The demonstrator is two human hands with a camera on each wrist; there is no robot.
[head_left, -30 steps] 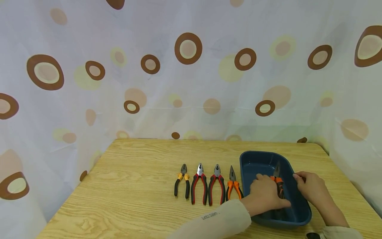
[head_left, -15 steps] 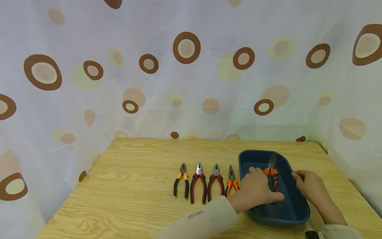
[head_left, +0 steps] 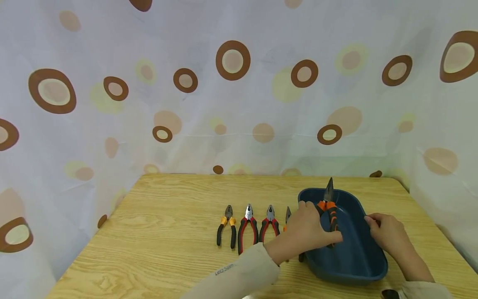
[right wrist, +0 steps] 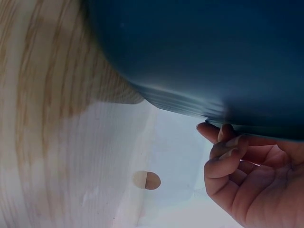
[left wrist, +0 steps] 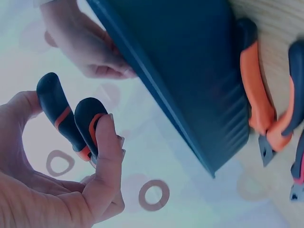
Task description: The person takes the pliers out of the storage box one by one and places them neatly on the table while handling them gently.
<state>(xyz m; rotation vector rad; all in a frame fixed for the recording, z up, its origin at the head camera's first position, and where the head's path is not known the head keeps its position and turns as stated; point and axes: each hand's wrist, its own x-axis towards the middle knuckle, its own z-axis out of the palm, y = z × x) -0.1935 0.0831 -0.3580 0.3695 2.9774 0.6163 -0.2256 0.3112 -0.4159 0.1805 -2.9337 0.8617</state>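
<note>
My left hand (head_left: 304, 228) grips a pair of long-nose pliers (head_left: 329, 205) with orange and black handles. Its jaws point away from me, over the left part of a dark blue plastic bin (head_left: 351, 257). In the left wrist view, fingers and thumb close around the black handle ends of these pliers (left wrist: 57, 107), above the bin's rim. On the bin's right side, my right hand (head_left: 390, 234) pinches the rim between thumb and fingers; the right wrist view shows the curled fingers of that hand (right wrist: 247, 175) from below, at the bin's edge.
Left of the bin, several pliers lie in a row on the wooden table (head_left: 157, 249): yellow-black pliers (head_left: 228, 224), two red-black pairs (head_left: 248, 224), and orange-black pliers (head_left: 288, 214) partly hidden behind my left hand. A patterned curtain (head_left: 239, 108) hangs behind the table.
My left hand has lifted the long-nose pliers from inside the bin, moving up and left toward the bin's left rim. My right hand keeps its hold on the rim.
</note>
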